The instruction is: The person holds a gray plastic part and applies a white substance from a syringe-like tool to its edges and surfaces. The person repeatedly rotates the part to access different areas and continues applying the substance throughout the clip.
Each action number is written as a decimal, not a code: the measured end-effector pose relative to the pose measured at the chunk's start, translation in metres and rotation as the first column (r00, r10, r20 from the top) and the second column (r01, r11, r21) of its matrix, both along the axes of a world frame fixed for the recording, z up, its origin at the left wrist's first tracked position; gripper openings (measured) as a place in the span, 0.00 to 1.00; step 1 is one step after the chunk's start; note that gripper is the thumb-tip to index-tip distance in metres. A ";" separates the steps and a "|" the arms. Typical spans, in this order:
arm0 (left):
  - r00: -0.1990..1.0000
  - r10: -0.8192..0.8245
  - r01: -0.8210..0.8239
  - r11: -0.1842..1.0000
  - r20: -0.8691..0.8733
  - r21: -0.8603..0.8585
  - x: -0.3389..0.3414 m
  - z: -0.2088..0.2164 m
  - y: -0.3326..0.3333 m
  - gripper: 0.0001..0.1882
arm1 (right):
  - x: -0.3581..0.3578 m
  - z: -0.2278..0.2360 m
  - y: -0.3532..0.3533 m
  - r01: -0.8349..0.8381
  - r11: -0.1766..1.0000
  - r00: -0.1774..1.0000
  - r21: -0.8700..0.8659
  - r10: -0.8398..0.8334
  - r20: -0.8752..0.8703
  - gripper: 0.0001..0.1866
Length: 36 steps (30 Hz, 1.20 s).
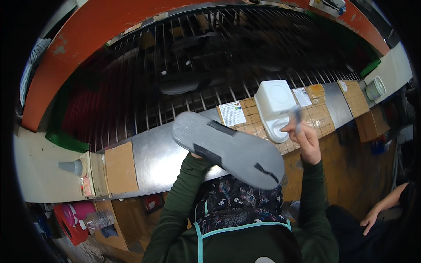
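A grey shoe sole [230, 149] with dark strips at its sides and a dark slot near one end lies tilted across the middle of the view. My left hand [197, 155] grips it from beneath, most of the fingers hidden behind it. My right hand [306, 142] is closed in a pinch on a small brush [297, 115], smeared by motion. It is just right of a white plastic dispenser bottle [275, 98], whose round cup [279, 129] faces me.
Beyond the metal bench [153, 160] runs a rack of metal rods [169, 105] carrying dark soles [184, 84]. Cardboard [120, 168] lies at left. A white tub [376, 89] stands far right. Another person's hand [370, 221] is at lower right, a clear bottle [98, 220] at lower left.
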<state>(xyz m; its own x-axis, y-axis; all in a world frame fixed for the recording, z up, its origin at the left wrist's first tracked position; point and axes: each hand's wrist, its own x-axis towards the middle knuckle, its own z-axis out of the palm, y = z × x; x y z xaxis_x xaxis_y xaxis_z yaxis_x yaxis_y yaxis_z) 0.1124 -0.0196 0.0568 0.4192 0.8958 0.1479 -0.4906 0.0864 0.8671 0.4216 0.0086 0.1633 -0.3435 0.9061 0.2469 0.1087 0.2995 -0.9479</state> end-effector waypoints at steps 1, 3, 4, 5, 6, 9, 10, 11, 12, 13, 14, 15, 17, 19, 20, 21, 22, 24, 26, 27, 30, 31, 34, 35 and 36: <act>0.970 0.005 0.022 0.994 0.243 -0.108 -0.003 -0.004 0.000 0.29 | 0.000 -0.013 -0.010 -0.052 0.983 0.980 -0.177 0.016 -0.200 0.25; 0.745 0.100 0.131 0.948 0.660 -0.291 -0.004 -0.010 0.001 0.29 | -0.008 -0.039 -0.031 -0.190 0.940 0.875 -0.284 0.032 -0.483 0.33; 0.636 0.186 0.134 0.929 0.749 -0.345 -0.005 -0.012 0.003 0.29 | -0.012 -0.048 -0.043 -0.275 0.876 0.834 -0.397 0.012 -0.551 0.27; 0.571 0.153 0.160 0.943 0.806 -0.292 -0.006 -0.015 0.006 0.29 | -0.017 -0.056 -0.053 -0.313 0.823 0.792 -0.474 -0.049 -0.609 0.24; 0.521 0.185 0.239 0.906 0.833 -0.350 -0.008 -0.016 0.008 0.29 | -0.021 -0.060 -0.059 -0.387 0.777 0.716 -0.497 -0.086 -0.692 0.22; 0.606 0.085 0.205 0.944 0.791 -0.259 -0.014 -0.011 0.013 0.32 | -0.036 -0.063 -0.063 -0.338 0.775 0.664 -0.534 -0.206 -0.718 0.23; 0.619 0.108 0.155 0.954 0.778 -0.256 -0.014 -0.006 0.013 0.33 | -0.041 -0.060 -0.062 -0.323 0.785 0.635 -0.528 -0.234 -0.737 0.23; 0.659 0.145 0.079 0.962 0.738 -0.261 -0.010 0.000 0.009 0.34 | -0.045 -0.055 -0.061 -0.317 0.786 0.590 -0.531 -0.274 -0.759 0.23; 0.693 0.184 0.004 0.966 0.697 -0.259 -0.005 0.008 0.004 0.36 | -0.050 -0.051 -0.061 -0.310 0.787 0.544 -0.533 -0.313 -0.779 0.23; 0.826 0.246 -0.172 0.967 0.507 -0.189 0.000 0.018 -0.006 0.39 | -0.054 -0.047 -0.061 -0.285 0.781 0.549 -0.556 -0.343 -0.762 0.22; 0.814 0.140 -0.205 0.977 0.564 0.053 0.012 0.026 -0.010 0.42 | -0.058 -0.043 -0.064 -0.260 0.769 0.553 -0.584 -0.377 -0.743 0.22; 0.799 0.445 -0.480 0.877 0.405 -0.016 0.031 0.033 -0.021 0.45 | -0.061 -0.041 -0.066 -0.235 0.759 0.529 -0.607 -0.424 -0.735 0.23; 0.609 0.775 -0.789 0.614 0.169 0.030 0.074 0.040 -0.030 0.60 | -0.066 -0.042 -0.074 -0.250 0.747 0.594 -0.616 -0.384 -0.707 0.23; 0.452 0.878 -0.891 0.438 0.158 0.119 0.085 0.044 -0.024 0.33 | -0.056 -0.048 -0.080 -0.294 0.763 0.670 -0.575 -0.265 -0.694 0.21; 0.371 0.926 -0.928 0.367 0.076 0.062 0.085 0.045 -0.019 0.28 | -0.047 -0.052 -0.078 -0.164 0.808 0.765 -0.565 -0.258 -0.590 0.21; 0.430 0.895 -0.902 0.430 0.119 0.030 0.079 0.046 -0.015 0.25 | -0.036 -0.058 -0.074 -0.057 0.845 0.833 -0.531 -0.253 -0.492 0.20; 0.458 0.875 -0.883 0.468 0.159 -0.033 0.069 0.048 -0.011 0.21 | -0.021 -0.063 -0.069 0.034 0.872 0.882 -0.489 -0.256 -0.395 0.19; 0.572 0.815 -0.816 0.577 0.099 -0.032 0.047 0.053 -0.014 0.18 | 0.016 -0.070 -0.056 0.297 0.887 0.900 -0.353 -0.384 -0.208 0.09; 0.699 0.713 -0.708 0.701 0.048 -0.088 0.028 0.059 -0.022 0.21 | 0.041 -0.078 -0.043 0.524 0.851 0.831 0.014 -0.515 0.212 0.04; 0.765 0.642 -0.625 0.759 0.048 -0.182 0.021 0.061 -0.028 0.23 | 0.049 -0.080 -0.040 0.528 0.828 0.748 0.186 -0.558 0.359 0.03; 0.863 0.503 -0.464 0.824 0.044 -0.327 0.014 0.060 -0.043 0.26 | 0.059 -0.085 -0.028 0.379 0.743 0.470 0.552 -0.668 0.576 0.02; 0.840 0.541 -0.491 0.788 0.039 -0.370 0.017 0.057 -0.049 0.26 | 0.058 -0.086 -0.024 0.341 0.720 0.446 0.604 -0.690 0.571 0.02; 0.780 0.626 -0.580 0.726 0.006 -0.369 0.020 0.048 -0.060 0.25 | 0.055 -0.087 -0.017 0.243 0.705 0.383 0.667 -0.701 0.602 0.04; 0.774 0.633 -0.592 0.728 0.009 -0.346 0.019 0.047 -0.060 0.25 | 0.054 -0.086 -0.015 0.212 0.706 0.372 0.676 -0.698 0.612 0.04; 0.767 0.641 -0.609 0.730 0.004 -0.310 0.018 0.046 -0.060 0.25 | 0.055 -0.086 -0.013 0.195 0.712 0.369 0.675 -0.691 0.622 0.04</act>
<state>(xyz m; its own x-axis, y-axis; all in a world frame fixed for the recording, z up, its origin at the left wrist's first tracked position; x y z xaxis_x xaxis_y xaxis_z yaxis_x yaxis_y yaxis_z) 0.1303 -0.0796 0.1030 -0.2535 0.9578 -0.1352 -0.6040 -0.0476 0.7956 0.4761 -0.0043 0.0778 -0.1748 0.8506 0.4959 0.9599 0.2594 -0.1066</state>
